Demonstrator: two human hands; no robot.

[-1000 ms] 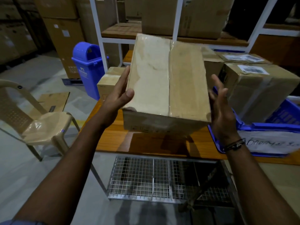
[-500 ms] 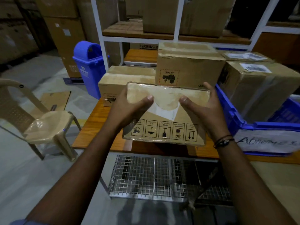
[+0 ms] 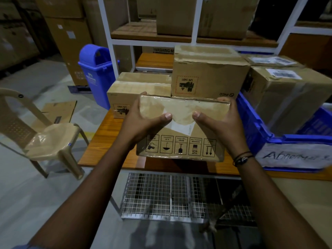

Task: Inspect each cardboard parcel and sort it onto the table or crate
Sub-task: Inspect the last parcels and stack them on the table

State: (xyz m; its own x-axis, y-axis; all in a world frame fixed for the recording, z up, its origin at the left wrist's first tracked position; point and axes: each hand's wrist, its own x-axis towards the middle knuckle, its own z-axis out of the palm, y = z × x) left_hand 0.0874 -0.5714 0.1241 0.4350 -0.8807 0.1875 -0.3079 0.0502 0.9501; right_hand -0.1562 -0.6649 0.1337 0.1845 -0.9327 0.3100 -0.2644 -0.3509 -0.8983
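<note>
At the table's [image 3: 107,139] near edge, the left hand [image 3: 143,123] and right hand [image 3: 221,125] grip the parcel [image 3: 181,108] by its 2 ends, thumbs on top. Farther back on the table sit 2 boxes [image 3: 208,76], with a blue crate [image 3: 251,126] at its right.

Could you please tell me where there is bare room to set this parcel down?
The table is bare along its front strip, between the low box and the near edge, left of and beneath the held parcel. The back is crowded by that box and the taller box; the blue crate is largely filled by taped parcels.
</note>
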